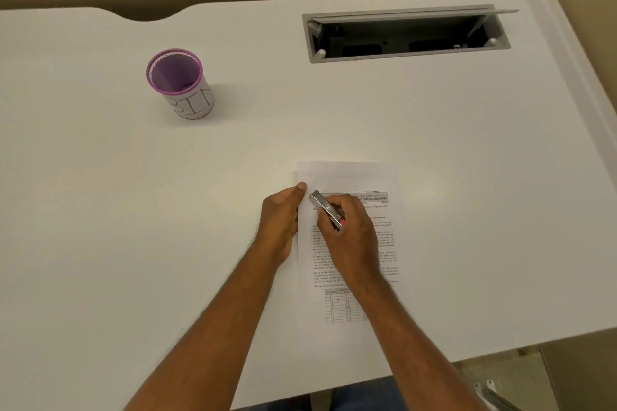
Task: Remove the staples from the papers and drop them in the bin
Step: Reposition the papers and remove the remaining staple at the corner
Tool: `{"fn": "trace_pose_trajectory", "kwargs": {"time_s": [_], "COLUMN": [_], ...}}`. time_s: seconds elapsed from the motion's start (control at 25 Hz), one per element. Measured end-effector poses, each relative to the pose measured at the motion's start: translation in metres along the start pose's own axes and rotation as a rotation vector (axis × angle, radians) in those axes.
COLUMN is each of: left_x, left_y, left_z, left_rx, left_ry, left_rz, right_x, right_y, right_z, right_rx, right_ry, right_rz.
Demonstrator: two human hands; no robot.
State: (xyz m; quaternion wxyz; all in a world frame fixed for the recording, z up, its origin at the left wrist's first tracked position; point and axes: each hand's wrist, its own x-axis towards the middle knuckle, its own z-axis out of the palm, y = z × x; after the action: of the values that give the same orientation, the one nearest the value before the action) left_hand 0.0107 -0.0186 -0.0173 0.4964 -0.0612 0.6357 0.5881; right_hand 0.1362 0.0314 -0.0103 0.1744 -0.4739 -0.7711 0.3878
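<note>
Printed papers (350, 177) lie on the white desk (233, 160) in front of me, text facing up. My left hand (280, 220) grips the papers' left edge, thumb pressed on the upper left corner. My right hand (347, 230) holds a small metal stapler (325, 208) with a pink end, its tip pointing at the upper left of the page near my left thumb. The staple itself is too small to make out. A purple mesh cup marked BIN (178, 83) stands upright at the far left.
An open grey cable tray (405, 35) is sunk into the desk at the back right. The desk's near edge runs diagonally at the lower right, with floor beyond it. A beige wall backs the desk.
</note>
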Motion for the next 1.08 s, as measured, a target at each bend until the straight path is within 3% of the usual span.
{"fn": "trace_pose_trajectory", "kwargs": {"time_s": [0.52,0.72,1.08], "left_x": [-0.004,-0.006,-0.001], "left_y": [0.005,0.007,0.006], "left_z": [0.006,0.012,0.015], "left_rx": [0.054,0.081,0.170], "left_ry": [0.056,0.109,0.170], "left_rz": [0.016,0.020,0.011], "right_x": [0.003,0.005,0.013], "right_y": [-0.008,-0.010,-0.011], "right_z": [0.008,0.013,0.013], "right_rx": [-0.132,-0.205,-0.028], "right_ry": [0.058,0.010,-0.007], "right_rz": [0.001,-0.015,0.145]}}
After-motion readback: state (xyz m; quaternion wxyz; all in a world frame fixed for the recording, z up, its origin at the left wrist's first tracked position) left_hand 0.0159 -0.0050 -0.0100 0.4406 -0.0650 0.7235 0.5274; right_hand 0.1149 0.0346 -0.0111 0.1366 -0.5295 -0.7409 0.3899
